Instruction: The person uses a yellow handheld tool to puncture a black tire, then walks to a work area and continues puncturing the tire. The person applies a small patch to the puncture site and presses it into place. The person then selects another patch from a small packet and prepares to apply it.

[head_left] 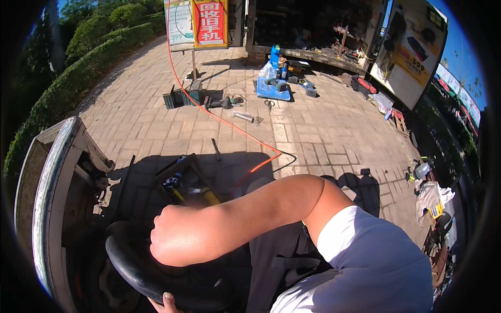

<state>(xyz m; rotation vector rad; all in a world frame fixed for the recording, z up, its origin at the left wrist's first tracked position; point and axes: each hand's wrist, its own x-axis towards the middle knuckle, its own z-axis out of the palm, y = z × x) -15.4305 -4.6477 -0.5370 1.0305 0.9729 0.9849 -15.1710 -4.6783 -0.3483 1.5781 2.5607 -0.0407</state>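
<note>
A black rubber tyre [130, 268] lies low in front of me, in shade, beside the rusty metal body of a vehicle [52, 198]. My right arm reaches across from the right. My right hand [169, 237] is bent over the tyre's upper rim, with its fingers curled down inside and hidden. Of my left hand [166, 302] only a fingertip with its nail shows at the bottom edge, pressed against the tyre's lower rim. I wear a white short sleeve and dark clothing.
Yellow-handled tools [209, 196] lie on the paving just past the tyre. An orange hose [222, 119] runs across the bricks toward a green box [182, 96]. Farther off are scissors [270, 103], blue containers [274, 78], signboards and a hedge [78, 62].
</note>
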